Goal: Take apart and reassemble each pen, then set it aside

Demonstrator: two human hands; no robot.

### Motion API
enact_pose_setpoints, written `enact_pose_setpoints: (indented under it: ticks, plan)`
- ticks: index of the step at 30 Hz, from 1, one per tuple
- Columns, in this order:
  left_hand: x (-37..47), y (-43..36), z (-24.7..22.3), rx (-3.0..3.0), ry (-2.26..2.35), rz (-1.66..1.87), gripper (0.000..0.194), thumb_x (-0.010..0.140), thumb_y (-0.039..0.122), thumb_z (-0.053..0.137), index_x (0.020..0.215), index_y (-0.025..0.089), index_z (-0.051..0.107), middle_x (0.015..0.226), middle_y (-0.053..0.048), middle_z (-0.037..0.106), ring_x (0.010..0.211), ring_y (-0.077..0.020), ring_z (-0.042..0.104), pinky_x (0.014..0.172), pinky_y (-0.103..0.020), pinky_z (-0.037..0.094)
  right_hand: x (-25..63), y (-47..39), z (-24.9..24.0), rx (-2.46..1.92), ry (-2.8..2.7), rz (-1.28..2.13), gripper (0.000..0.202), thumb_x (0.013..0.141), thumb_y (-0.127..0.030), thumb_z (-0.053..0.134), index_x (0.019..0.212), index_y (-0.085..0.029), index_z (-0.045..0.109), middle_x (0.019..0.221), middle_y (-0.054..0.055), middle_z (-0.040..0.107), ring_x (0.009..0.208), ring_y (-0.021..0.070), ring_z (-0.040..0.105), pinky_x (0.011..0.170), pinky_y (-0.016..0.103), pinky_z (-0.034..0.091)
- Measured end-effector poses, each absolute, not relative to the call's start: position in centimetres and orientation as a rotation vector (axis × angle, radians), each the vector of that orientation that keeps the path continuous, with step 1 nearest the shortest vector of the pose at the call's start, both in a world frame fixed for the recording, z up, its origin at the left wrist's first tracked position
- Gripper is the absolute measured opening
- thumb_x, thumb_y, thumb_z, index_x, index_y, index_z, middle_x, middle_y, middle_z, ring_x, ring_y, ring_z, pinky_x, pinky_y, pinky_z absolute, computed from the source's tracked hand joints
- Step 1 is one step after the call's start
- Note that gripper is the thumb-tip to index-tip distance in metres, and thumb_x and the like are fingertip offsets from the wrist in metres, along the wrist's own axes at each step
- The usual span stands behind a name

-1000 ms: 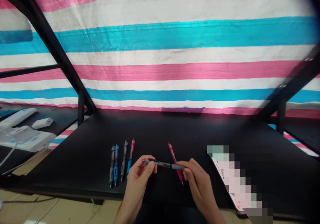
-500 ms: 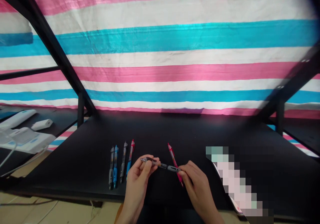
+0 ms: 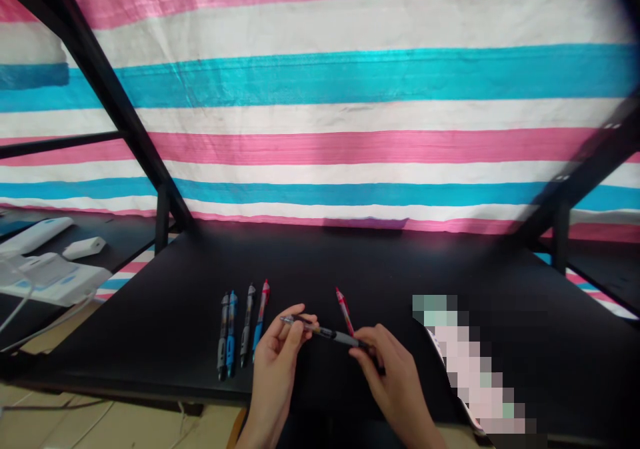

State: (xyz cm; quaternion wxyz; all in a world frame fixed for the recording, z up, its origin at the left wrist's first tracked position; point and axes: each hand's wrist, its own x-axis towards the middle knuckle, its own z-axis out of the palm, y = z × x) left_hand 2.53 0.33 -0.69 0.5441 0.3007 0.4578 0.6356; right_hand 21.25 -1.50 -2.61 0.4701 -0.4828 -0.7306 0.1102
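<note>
Above the front of the black table, a pen (image 3: 327,333) with a clear barrel and grey grip is held level between my hands. My left hand (image 3: 280,349) pinches the clear clip end between thumb and fingers. The thumb and fingertips of my right hand (image 3: 393,362) close on the tip end past the grey grip, hiding the point. Behind my right hand lies a red pen (image 3: 344,307), its lower part covered by the fingers. Left of my left hand lie a red-topped pen with blue grip (image 3: 261,315), a grey pen (image 3: 247,329), a blue pen (image 3: 231,335) and another grey pen (image 3: 223,339).
A pixelated flat object (image 3: 473,365) lies at the table's right. White power strips and chargers (image 3: 65,282) with cables sit on a surface at the left. Black metal frame bars (image 3: 115,115) rise at both sides, before a striped sheet (image 3: 350,149).
My right hand's fingers have shifted slightly around the tip end of the pen and now cover the lower part of the red pen. My left hand keeps nearly the same place.
</note>
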Motion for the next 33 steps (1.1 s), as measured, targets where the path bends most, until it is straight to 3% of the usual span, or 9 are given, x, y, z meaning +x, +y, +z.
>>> enact_pose_setpoints:
  ticks: [9, 15, 22, 27, 33]
  plan:
    - [3.0, 0.1, -0.9, 0.81, 1.093, 1.519, 0.038, 0.081, 0.041, 0.08, 0.111, 0.019, 0.071, 0.092, -0.006, 0.077, 0.085, -0.0184, 0.072, 0.083, -0.029, 0.055, 21.2, -1.1, -2.8, -1.243, -1.872, 0.08, 0.037, 0.109, -0.031, 0.038, 0.081, -0.022, 0.061, 0.064, 0.001, 0.061, 0.057, 0.0168, 0.059, 0.053, 0.026, 0.038]
    - [3.3, 0.2, -0.8, 0.9, 1.052, 1.533, 0.033, 0.087, 0.038, 0.074, 0.114, 0.021, 0.07, 0.092, -0.004, 0.075, 0.086, -0.0171, 0.071, 0.084, -0.028, 0.055, 21.2, -1.4, -2.7, -1.282, -1.89, 0.192, 0.041, 0.109, -0.03, 0.035, 0.071, -0.023, 0.05, 0.061, -0.001, 0.053, 0.053, 0.0145, 0.053, 0.052, 0.026, 0.032]
    - [3.7, 0.3, -0.4, 0.7, 1.028, 1.668, 0.057, 0.084, 0.041, 0.078, 0.133, 0.029, 0.052, 0.088, 0.0, 0.077, 0.078, -0.0126, 0.07, 0.084, -0.027, 0.055, 20.9, -1.7, -2.0, -1.21, -1.879, 0.315, 0.024, 0.105, -0.029, 0.049, 0.084, -0.022, 0.058, 0.067, 0.0, 0.062, 0.064, 0.0174, 0.056, 0.06, 0.028, 0.037]
    - [4.8, 1.0, 0.6, 0.65, 1.139, 1.779, 0.042, 0.079, 0.041, 0.083, 0.113, 0.032, 0.059, 0.086, 0.004, 0.077, 0.085, -0.0112, 0.07, 0.081, -0.02, 0.054, 20.6, -1.7, -0.9, -1.22, -1.836, 0.355, 0.026, 0.102, -0.032, 0.055, 0.079, -0.022, 0.059, 0.062, -0.001, 0.06, 0.062, 0.0172, 0.055, 0.058, 0.029, 0.037]
    - [6.6, 2.1, 1.2, 0.612, 1.3, 1.73, 0.04, 0.076, 0.041, 0.085, 0.111, 0.033, 0.065, 0.086, 0.004, 0.079, 0.084, -0.011, 0.072, 0.078, -0.017, 0.056, 21.0, -2.3, -1.0, -1.188, -1.553, 0.447, 0.03, 0.104, -0.034, 0.047, 0.08, -0.024, 0.062, 0.062, 0.0, 0.063, 0.06, 0.0173, 0.059, 0.067, 0.031, 0.05]
